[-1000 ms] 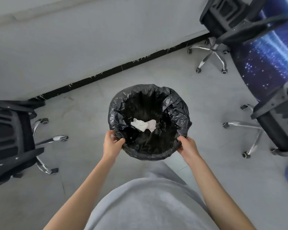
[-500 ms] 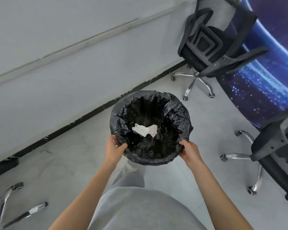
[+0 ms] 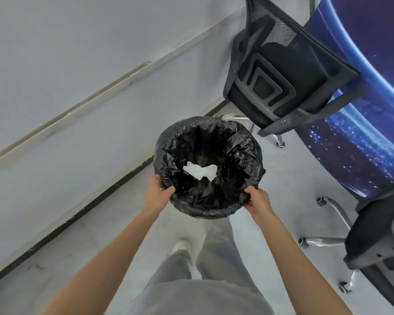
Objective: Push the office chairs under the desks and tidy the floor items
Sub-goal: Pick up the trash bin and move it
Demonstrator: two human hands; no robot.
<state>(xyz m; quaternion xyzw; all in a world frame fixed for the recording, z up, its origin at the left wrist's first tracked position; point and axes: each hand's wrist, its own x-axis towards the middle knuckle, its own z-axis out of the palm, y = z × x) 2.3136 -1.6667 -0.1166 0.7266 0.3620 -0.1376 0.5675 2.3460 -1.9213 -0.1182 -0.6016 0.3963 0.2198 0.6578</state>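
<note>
I carry a round waste bin (image 3: 243,155) lined with a black plastic bag, held up in front of me above the floor. My left hand (image 3: 157,194) grips its near-left rim and my right hand (image 3: 257,201) grips its near-right rim. Crumpled white paper (image 3: 200,171) lies inside. A black mesh office chair (image 3: 280,80) stands just beyond the bin, its back towards me. A second black chair (image 3: 378,244) is at the right edge, only partly in view.
A grey wall (image 3: 77,64) with a black skirting strip (image 3: 73,217) runs diagonally on the left. A blue starry panel (image 3: 369,123) stands behind the chairs on the right. Chrome chair legs (image 3: 325,241) spread over the grey floor at the right.
I have walked forward with the bin still in both hands. The far chair is now much closer, and the chair that was on the left has dropped out of view.
</note>
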